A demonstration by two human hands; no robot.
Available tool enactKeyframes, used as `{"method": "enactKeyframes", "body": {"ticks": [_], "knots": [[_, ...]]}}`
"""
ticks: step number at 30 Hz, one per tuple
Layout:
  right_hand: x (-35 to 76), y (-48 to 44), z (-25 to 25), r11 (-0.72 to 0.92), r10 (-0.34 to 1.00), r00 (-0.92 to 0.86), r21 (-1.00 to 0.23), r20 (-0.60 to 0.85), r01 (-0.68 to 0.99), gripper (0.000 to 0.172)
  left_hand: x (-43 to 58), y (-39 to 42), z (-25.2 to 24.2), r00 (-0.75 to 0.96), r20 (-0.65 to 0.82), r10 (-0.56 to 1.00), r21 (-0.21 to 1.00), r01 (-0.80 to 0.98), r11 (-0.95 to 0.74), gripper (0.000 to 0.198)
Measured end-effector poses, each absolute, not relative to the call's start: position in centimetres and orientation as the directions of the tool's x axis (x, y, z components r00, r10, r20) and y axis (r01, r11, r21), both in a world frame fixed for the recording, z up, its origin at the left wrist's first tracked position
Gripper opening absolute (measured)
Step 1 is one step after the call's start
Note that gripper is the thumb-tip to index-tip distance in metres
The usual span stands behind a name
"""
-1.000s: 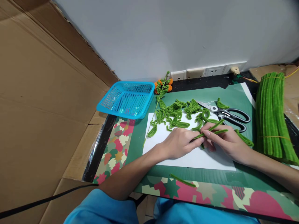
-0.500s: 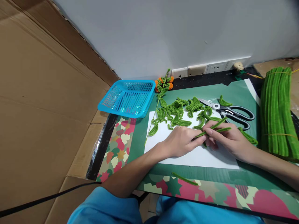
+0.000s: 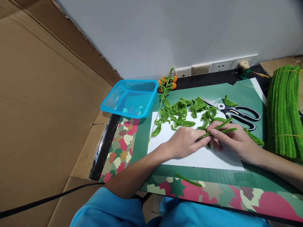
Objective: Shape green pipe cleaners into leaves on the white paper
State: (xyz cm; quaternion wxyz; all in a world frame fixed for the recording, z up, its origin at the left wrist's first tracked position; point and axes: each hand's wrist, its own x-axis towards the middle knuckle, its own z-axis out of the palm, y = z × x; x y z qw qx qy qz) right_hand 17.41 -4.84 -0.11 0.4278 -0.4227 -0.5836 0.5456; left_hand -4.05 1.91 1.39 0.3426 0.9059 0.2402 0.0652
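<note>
Both hands meet over a white paper sheet [image 3: 189,157] on a green mat. My left hand [image 3: 184,143] and my right hand [image 3: 230,140] each pinch the same folded green pipe cleaner [image 3: 224,126], whose two ends stick out to the upper right. Just beyond my fingers lies a pile of several bent green pipe-cleaner leaves [image 3: 184,113]. A long green stem [image 3: 159,110] with leaves and orange blossoms [image 3: 167,83] lies to the left of the pile.
Black-handled scissors [image 3: 236,113] rest right of the pile. A thick bundle of straight green pipe cleaners [image 3: 282,110] lies at the far right. A blue mesh basket [image 3: 130,97] sits back left. One loose green piece [image 3: 188,179] lies near the front edge. Cardboard walls stand left.
The view has shifted slightly, so everything sits a little further right. Both hands keep their pinch on the pipe cleaner with hardly any movement.
</note>
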Motion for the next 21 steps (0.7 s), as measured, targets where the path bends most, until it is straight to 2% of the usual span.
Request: {"method": "enactKeyframes", "body": {"ticks": [21], "knots": [[17.43,-4.86,0.09,0.055,0.965,-0.259,-0.997,0.038,0.059,0.052,-4.01,1.87,1.16,0.879,-0.042,0.475,0.637,0.390,-0.665,0.044]]}}
